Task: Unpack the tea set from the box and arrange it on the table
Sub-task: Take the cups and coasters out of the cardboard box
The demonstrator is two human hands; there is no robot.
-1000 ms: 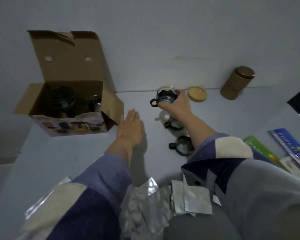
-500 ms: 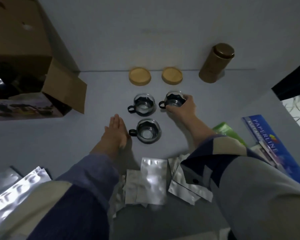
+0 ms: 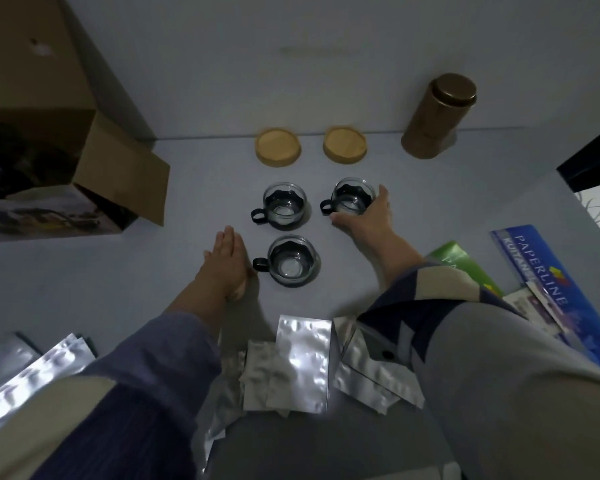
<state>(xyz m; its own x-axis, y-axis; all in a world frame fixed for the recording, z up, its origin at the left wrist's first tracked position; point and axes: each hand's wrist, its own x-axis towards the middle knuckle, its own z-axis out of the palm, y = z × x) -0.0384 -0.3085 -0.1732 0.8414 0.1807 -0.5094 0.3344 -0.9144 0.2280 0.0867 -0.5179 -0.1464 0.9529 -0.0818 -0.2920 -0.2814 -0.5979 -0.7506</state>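
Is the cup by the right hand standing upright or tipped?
Upright. The far-right cup sits flat on the table, rim up, its base visible through the opening, with the right hand around its side.

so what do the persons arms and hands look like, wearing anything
Both hands are bare: the left hand and right hand show no gloves, rings or watch. The left sleeve is a blue-purple fabric with a cream patch nearer the shoulder. The right sleeve is grey with dark navy and cream blocks by the cuff and a small dark button.
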